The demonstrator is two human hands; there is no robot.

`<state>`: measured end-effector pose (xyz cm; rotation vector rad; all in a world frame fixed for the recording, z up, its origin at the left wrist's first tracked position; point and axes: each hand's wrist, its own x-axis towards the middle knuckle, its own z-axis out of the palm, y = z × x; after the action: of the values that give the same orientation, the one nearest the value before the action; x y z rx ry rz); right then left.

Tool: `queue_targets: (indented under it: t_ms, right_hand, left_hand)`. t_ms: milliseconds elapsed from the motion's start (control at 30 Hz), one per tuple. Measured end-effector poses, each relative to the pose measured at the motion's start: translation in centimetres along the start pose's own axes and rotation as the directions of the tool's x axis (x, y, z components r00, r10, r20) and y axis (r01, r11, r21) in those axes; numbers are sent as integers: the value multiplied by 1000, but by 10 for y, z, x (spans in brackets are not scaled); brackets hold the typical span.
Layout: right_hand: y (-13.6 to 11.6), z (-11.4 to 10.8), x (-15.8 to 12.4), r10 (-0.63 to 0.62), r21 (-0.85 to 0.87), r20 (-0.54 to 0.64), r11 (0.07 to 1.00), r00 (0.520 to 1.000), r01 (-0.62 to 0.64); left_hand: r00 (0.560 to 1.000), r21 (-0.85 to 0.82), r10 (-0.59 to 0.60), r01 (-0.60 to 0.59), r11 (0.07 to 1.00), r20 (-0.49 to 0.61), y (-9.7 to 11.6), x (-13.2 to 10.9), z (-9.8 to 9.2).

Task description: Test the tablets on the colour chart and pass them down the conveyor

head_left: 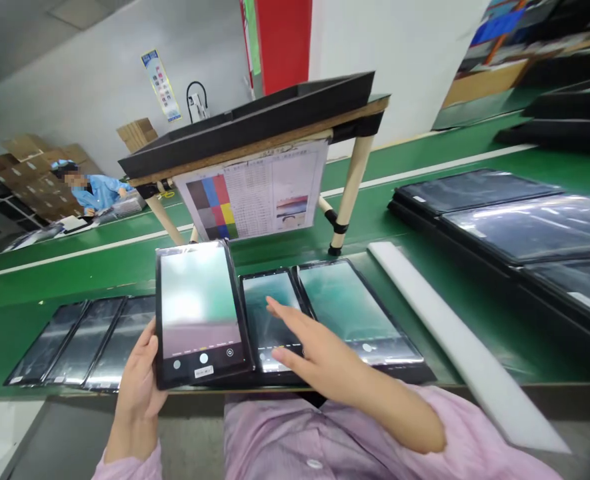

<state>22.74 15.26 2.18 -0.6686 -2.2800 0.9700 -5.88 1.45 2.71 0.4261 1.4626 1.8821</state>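
Observation:
My left hand grips a tablet by its lower left side, raised and tilted toward me. Its lit screen shows a camera view with round buttons along the bottom and a small white label below. My right hand hovers with fingers stretched and thumb apart, holding nothing. Beneath it lies a second tablet with its screen lit, partly covered by the hand. Beside that rests a third lit tablet. Whether the right fingertips touch a screen I cannot tell.
Several dark tablets lie in a row at left on the green bench. A white foam strip runs along the right, beside black trays of tablets. Ahead stands a pipe rack with a printed chart. A co-worker sits far left.

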Motion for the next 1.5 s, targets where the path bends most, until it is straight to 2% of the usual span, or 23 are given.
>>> queue_targets:
  t_ms: [133, 200, 333, 433, 500, 567, 633, 700, 800, 867, 900, 967, 1067, 1300, 1500]
  right_hand:
    - [-26, 19, 7, -148, 291, -156, 938, 977, 189]
    - [-33, 24, 7, -157, 388, -269, 886, 950, 256]
    - [-33, 26, 2, -63, 432, -485, 850, 872, 301]
    - [-27, 23, 2, -53, 405, -523, 863, 851, 303]
    - [-23, 21, 6, -45, 370, -521, 888, 852, 273]
    - [-18, 20, 11, -22, 398, -503, 882, 864, 254]
    - [-15, 19, 16, 3, 481, -478, 838, 879, 259]
    - [-12, 18, 21, 50, 549, -433, 806, 900, 219]
    - [-10, 15, 27, 134, 606, -349, 787, 927, 114]
    - [-9, 14, 29, 164, 647, -301, 759, 939, 74]
    - [-8, 14, 29, 175, 664, -291, 745, 940, 67]
    - [-7, 15, 30, 198, 682, -288, 729, 937, 56]
    - [-3, 18, 30, 226, 690, -294, 723, 929, 42]
    - [2, 20, 29, 242, 671, -295, 741, 924, 20]
    - [4, 21, 29, 218, 674, -271, 739, 937, 23]
  left_hand:
    - [996, -168, 82, -76, 983, 28, -5, -23, 26]
    - [992, -192, 105, -91, 977, 65, -12, -30, 41]
    - [977, -183, 189, -168, 968, 100, -24, -37, 61]
    - [964, -179, 264, -253, 951, 42, -31, -43, 68]
    - [940, -166, 337, -340, 926, -45, -36, -48, 71]
    - [888, -135, 441, -456, 880, -128, -41, -53, 72]
    - [814, -55, 572, -579, 814, -103, -47, -57, 70]
    - [724, 105, 687, -689, 717, 55, -52, -59, 66]
    - [577, 403, 759, -799, 447, 303, -55, -58, 61]
    - [518, 539, 768, -797, 272, 378, -54, -56, 62]
    - [505, 583, 768, -783, 216, 394, -53, -56, 63]
    - [503, 638, 762, -754, 157, 407, -52, -55, 66]
    - [512, 669, 752, -732, 129, 415, -52, -54, 69]
    - [561, 704, 743, -689, 174, 365, -57, -54, 70]
    - [558, 675, 750, -708, 207, 356, -60, -53, 65]
